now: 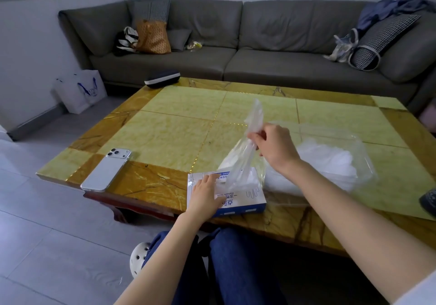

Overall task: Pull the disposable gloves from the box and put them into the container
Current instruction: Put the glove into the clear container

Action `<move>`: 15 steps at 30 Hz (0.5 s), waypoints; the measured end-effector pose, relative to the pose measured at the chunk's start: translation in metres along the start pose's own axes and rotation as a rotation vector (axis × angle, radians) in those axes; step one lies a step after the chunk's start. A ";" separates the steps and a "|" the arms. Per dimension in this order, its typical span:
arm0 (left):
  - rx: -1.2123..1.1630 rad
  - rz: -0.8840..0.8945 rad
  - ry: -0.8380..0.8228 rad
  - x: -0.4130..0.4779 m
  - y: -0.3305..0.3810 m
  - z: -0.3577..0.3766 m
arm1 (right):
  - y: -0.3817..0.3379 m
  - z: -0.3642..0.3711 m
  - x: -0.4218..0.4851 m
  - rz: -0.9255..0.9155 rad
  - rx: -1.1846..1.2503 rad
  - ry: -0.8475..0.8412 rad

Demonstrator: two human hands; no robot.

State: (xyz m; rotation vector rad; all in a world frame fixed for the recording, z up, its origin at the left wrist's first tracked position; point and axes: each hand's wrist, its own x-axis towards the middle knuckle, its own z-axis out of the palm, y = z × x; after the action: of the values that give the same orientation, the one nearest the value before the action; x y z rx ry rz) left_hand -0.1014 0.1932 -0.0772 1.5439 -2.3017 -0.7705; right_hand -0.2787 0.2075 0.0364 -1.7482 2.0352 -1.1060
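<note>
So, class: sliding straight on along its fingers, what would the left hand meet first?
Likely the thin clear plastic glove sticking up from the white and blue cardboard box under the left hand, though depth is unclear.

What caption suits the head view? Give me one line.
Left hand rests on the glove box while the right hand pinches a clear glove above it, beside the container.

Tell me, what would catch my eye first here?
The right hand pinches a clear glove standing half out of the glove box at the table's near edge, while the left hand presses the box. Right of it sits a clear container holding a white heap; a white phone lies far left.
</note>
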 end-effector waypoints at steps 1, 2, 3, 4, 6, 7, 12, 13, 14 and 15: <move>-0.040 -0.008 -0.023 0.001 0.001 -0.005 | 0.000 -0.007 0.001 0.003 -0.009 -0.009; -0.075 -0.014 -0.016 0.003 0.005 -0.012 | 0.001 -0.014 0.002 0.011 -0.019 -0.022; -0.103 -0.025 0.030 0.004 0.009 -0.020 | 0.002 -0.019 0.002 0.026 -0.025 -0.040; -0.133 -0.027 0.104 0.006 0.016 -0.029 | 0.004 -0.023 0.000 0.040 -0.028 -0.059; -0.293 -0.039 0.195 0.006 0.034 -0.047 | 0.007 -0.027 -0.005 0.062 -0.037 -0.098; -0.408 -0.023 0.185 0.007 0.044 -0.054 | 0.008 -0.028 -0.007 0.071 -0.041 -0.115; -0.570 0.079 -0.135 0.006 0.080 -0.070 | 0.009 -0.026 -0.020 0.040 -0.153 -0.213; -0.554 0.084 -0.162 0.007 0.085 -0.071 | 0.008 -0.025 -0.022 0.018 -0.193 -0.218; -0.537 0.095 -0.165 0.008 0.088 -0.070 | 0.008 -0.025 -0.024 -0.001 -0.224 -0.220; -0.510 0.120 -0.142 0.011 0.091 -0.069 | 0.008 -0.025 -0.026 -0.019 -0.249 -0.220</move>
State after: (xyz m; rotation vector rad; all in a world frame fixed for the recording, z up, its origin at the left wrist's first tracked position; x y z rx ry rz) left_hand -0.1420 0.1903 0.0302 1.1433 -2.0400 -1.3402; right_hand -0.2934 0.2409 0.0407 -1.9106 2.0929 -0.6512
